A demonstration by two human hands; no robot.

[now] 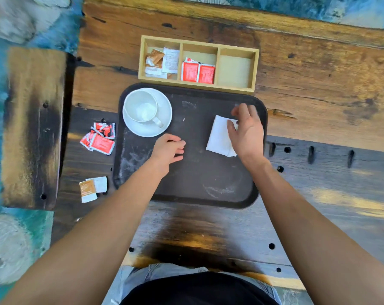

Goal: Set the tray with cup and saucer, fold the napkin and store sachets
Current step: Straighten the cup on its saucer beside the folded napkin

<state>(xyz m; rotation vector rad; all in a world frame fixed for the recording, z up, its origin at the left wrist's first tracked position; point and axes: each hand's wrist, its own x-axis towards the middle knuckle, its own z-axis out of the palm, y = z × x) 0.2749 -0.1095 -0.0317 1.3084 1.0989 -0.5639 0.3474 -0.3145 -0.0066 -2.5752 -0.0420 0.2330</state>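
Note:
A dark brown tray (193, 181) lies on the wooden table. At its far left corner a white cup (140, 106) stands on a white saucer (164, 111), handle toward me. A folded white napkin (218, 137) lies on the tray's right side; my right hand (246, 128) rests on its right edge, fingers spread. My left hand (167, 148) hovers over the tray's middle, fingers loosely curled, holding nothing. Beyond the tray is a three-compartment wooden box (198, 46): brown and white sachets (162, 62) in the left section, red sachets (197, 72) in the middle, the right one bare.
Loose red sachets (98, 138) lie on the table left of the tray. Nearer me, a brown sachet and a white one (91, 188) lie together. A wooden bench (32, 128) stands at the left. The table's near edge is at my waist.

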